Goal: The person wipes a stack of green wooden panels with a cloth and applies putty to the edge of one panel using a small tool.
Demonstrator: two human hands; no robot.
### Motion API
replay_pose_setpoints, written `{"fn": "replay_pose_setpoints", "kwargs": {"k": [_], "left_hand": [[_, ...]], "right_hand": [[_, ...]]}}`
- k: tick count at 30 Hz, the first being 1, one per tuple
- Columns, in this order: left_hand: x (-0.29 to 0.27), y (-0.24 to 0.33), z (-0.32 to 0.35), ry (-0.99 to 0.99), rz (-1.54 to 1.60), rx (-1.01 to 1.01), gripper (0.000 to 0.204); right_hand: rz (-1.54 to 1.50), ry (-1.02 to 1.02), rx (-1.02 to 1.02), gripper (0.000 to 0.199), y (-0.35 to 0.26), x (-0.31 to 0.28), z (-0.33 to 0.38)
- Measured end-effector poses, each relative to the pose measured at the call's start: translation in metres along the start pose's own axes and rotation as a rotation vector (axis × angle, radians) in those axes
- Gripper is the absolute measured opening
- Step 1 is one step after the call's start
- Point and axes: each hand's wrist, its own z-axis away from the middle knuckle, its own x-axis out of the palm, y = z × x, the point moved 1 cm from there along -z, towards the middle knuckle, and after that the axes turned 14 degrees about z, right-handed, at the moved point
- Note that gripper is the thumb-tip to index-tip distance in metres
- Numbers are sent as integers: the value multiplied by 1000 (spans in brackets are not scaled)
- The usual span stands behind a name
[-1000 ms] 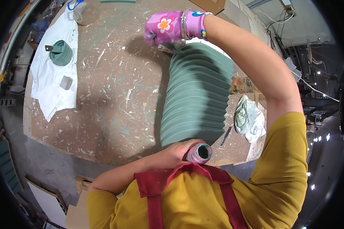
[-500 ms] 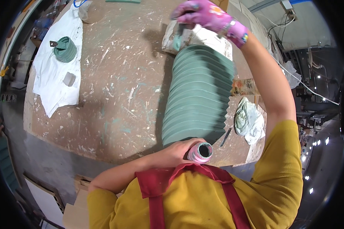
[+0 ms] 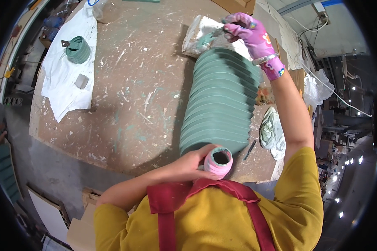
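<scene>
My bare left hand (image 3: 193, 164) closes round a small pink-wrapped pot (image 3: 220, 168) near my apron. The pot's mouth faces up, with a dark inside and a green-smeared rim. Just beyond it stands a large green ribbed piece (image 3: 218, 100), its ridges running crosswise. My right hand (image 3: 249, 35), in a pink flowered glove, is pinched above the far end of this piece. From its fingers reaches a thin tool (image 3: 209, 37) with a green-smeared end; its exact kind is unclear. Below the tool is a white bundle (image 3: 194, 35), partly hidden by the ribbed piece.
On the left, a white cloth (image 3: 67, 71) carries a green-coated pot (image 3: 78, 51) with a handle sticking out, and a small grey block (image 3: 81, 81). A stained rag (image 3: 273, 134) and a dark strip (image 3: 250, 150) lie right of the ribbed piece on the paint-spattered table (image 3: 134, 96).
My right hand has moved right and slightly nearer, and the tool now points left instead of down. The pink pot has tipped a little in my left hand.
</scene>
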Motion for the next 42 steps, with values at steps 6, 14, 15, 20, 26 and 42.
{"fn": "replay_pose_setpoints", "kwargs": {"k": [6, 14, 15, 20, 26, 42], "left_hand": [[-61, 46, 27, 272, 182, 468, 65], [-126, 47, -30, 372, 65, 338, 63], [-127, 47, -36, 325, 114, 351, 67], [-140, 39, -48, 291, 236, 319, 64], [-147, 41, -48, 260, 181, 254, 62], [-136, 64, 6, 720, -461, 380, 68]], "right_hand": [[-248, 30, 128, 11, 25, -26, 20], [76, 51, 116, 15, 7, -12, 25], [91, 23, 100, 14, 6, -10, 24], [101, -91, 87, 13, 9, -7, 17], [168, -176, 135, 20, 7, -1, 21], [88, -174, 244, 14, -3, -12, 35]]}}
